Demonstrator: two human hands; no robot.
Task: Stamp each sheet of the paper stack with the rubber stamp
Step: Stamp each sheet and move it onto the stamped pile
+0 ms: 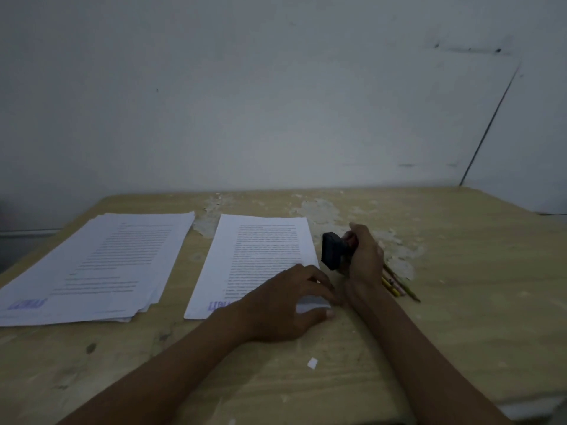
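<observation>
Two lots of printed paper lie on the wooden table [460, 271]. The left pile [101, 265] is fanned out, with a blue stamp mark on its near left corner. The stack in the middle [260, 256] also shows a blue stamp mark at its near edge, partly hidden by my left hand [288, 305]. That hand's fingers pinch the stack's near right corner. To the right of the stack, my right hand [365, 253] grips the rubber stamp [333, 250], tilted on its side with its black base facing left, off the paper.
A few pencils [399, 286] lie on the table just right of my right wrist. A small scrap of white paper [312, 362] sits near the front. A grey wall rises behind the table's far edge; the tabletop is worn and flaking at the back.
</observation>
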